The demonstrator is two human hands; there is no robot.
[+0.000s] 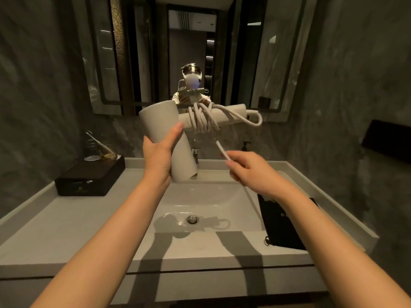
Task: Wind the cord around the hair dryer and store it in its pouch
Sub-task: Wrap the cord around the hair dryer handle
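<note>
In the head view, the left hand point(160, 155) is gripping the barrel of a pale grey, matte plastic hair dryer point(165, 138), fingers curled round the far side and the thumb lying along the near side. The hair dryer is being held up above the back edge of the white rectangular sink basin point(224, 201), its barrel slanting down toward the basin and its handle sticking out sideways to the right, in front of the wall mirror point(195, 52).

A white rubbery cord point(203, 120) is lying in several loose, crossing turns around the handle, with one loop jutting past the handle's right end. From those turns a free length is hanging down to the right hand point(249, 168), which is pinching it between thumb and curled fingers, just right of and below the barrel; the cord is showing again beneath that hand.

A flat black fabric pouch point(282, 225) is lying on the pale countertop point(66, 227) at the right edge of the basin, under the right forearm, well apart from the dryer.

At the back left corner of the countertop a dark rectangular box point(89, 177) is standing, with a clear glass point(97, 148) holding a toothbrush on top.
</note>
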